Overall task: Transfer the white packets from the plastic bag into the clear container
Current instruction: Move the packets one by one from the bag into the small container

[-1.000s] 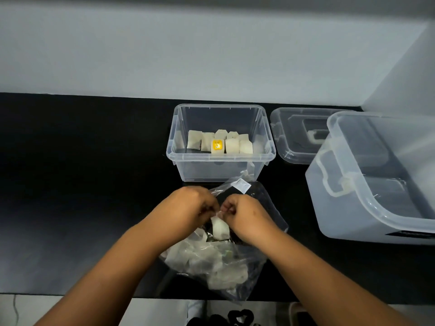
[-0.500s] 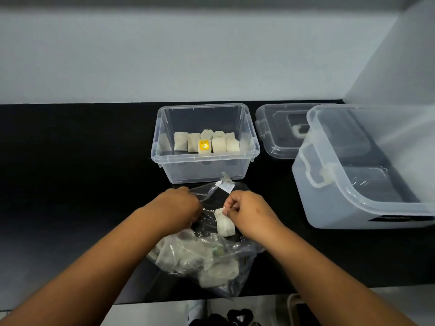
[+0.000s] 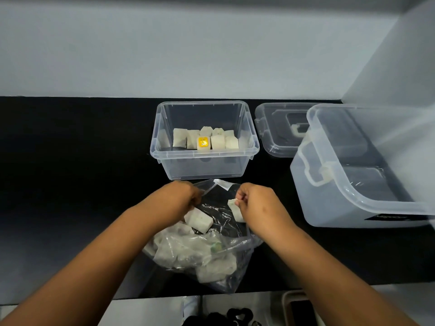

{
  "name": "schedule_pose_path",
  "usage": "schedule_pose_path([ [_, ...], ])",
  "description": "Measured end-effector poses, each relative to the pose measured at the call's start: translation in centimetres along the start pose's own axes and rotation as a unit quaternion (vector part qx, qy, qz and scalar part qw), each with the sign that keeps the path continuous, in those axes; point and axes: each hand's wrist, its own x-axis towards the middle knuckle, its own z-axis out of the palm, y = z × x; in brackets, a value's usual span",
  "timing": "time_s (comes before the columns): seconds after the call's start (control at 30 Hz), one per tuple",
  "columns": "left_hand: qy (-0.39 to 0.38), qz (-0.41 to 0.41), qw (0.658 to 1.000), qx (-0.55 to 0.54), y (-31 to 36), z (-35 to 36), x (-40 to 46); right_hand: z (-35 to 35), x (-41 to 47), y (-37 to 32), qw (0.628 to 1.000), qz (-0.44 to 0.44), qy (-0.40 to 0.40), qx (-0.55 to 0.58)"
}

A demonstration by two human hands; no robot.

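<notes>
A: Where are the hands?

B: Both are at the mouth of the plastic bag point(image 3: 207, 252), which lies on the black counter point(image 3: 70, 184) just near of the clear container point(image 3: 204, 140). The right hand point(image 3: 256, 204) pinches a white packet point(image 3: 236, 209) between thumb and curled fingers; the packet hangs down from the pinch on the hand's left side, over the open bag.

A: And the left hand point(image 3: 175, 203)?

B: Its fingers are curled down into the bag's opening. A second packet point(image 3: 198, 220) sticks out from under it toward the right. It looks held at one end, though the fingertips are hidden, so I can't be sure how.

A: What is in the container?

B: A row of packets point(image 3: 221, 140) stands along its far side, one of them with a yellow label point(image 3: 203, 142). More packets lie heaped in the near part of the bag.

A: Anything else on the counter?

B: A clear lid point(image 3: 280, 128) lies to the right of the container, and a larger clear bin point(image 3: 357, 175) sits at the far right, partly covering the lid.
</notes>
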Motion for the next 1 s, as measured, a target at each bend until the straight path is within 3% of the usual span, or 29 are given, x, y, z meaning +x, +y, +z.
schedule_pose_path([
  [0.3, -0.003, -0.006, 0.999, 0.052, -0.6, 1.5, -0.7, 0.0, -0.1, -0.4, 1.0, 0.002, 0.002, 0.011],
  [0.53, -0.014, -0.004, 0.996, -0.088, -0.2, -0.1, -1.3, -1.1, 0.0, -1.0, 0.999, -0.025, -0.001, 0.024],
  [0.8, 0.054, 0.062, 0.991, -0.104, 1.1, -7.4, -1.5, -4.6, 1.7, -3.9, 0.993, -0.086, -0.012, 0.081],
  [1.0, 0.146, 0.055, 0.981, -0.111, 0.4, -14.6, -1.0, -8.2, 4.9, -8.0, 0.982, -0.158, 0.025, 0.101],
])
